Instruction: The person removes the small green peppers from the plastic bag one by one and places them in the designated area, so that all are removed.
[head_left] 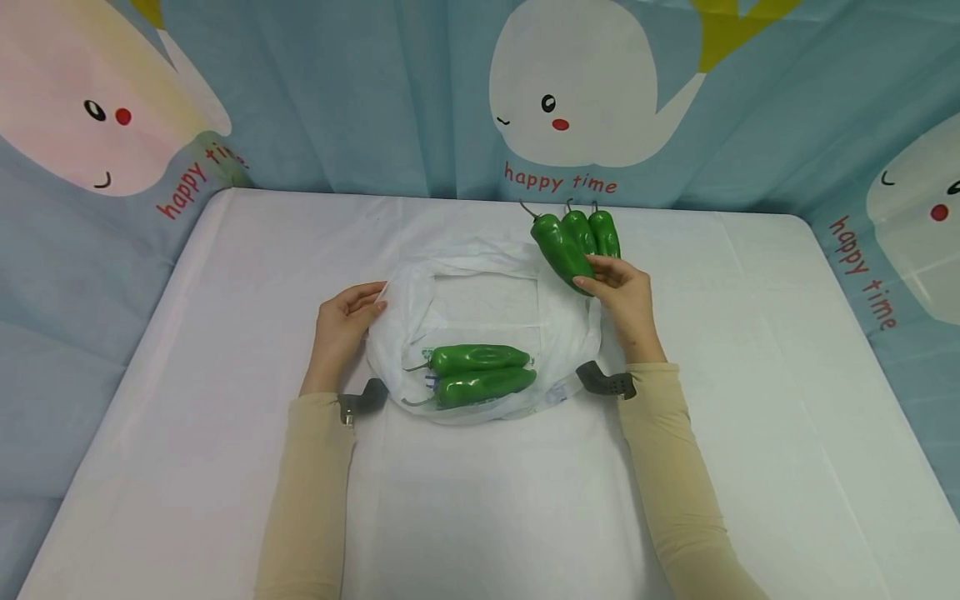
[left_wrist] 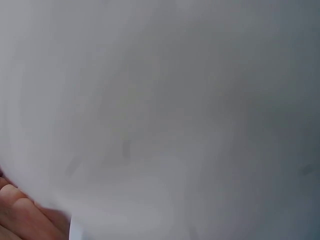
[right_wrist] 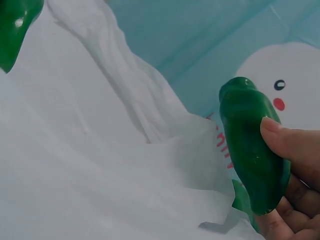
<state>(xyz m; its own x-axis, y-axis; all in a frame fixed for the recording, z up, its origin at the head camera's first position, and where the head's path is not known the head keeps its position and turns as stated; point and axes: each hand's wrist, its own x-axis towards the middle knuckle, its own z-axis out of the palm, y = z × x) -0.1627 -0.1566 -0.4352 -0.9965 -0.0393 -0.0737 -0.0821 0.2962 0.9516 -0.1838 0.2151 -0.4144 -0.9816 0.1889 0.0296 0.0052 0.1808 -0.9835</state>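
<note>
A white plastic bag [head_left: 566,337] lies spread on the table with its mouth open upward. Two long green peppers [head_left: 480,358] rest side by side within its near part, stems to the left. At the bag's left rim, my left hand [head_left: 345,325] pinches the plastic between thumb and fingers; in the left wrist view the blurred bag [left_wrist: 150,110] fills most of the picture. My right hand [head_left: 626,300] holds another green pepper [head_left: 557,246] by its lower end, above the bag's far right edge, its stem pointing away. The right wrist view shows this pepper [right_wrist: 252,145] between thumb and fingers.
Two more green peppers [head_left: 604,232] lie on the white table [head_left: 750,375] just beyond the right hand, partly covered by the held one. A blue curtain [head_left: 390,100] with whale prints hangs behind the table's far edge. Dark wrist cameras [head_left: 600,380] sit beside both wrists.
</note>
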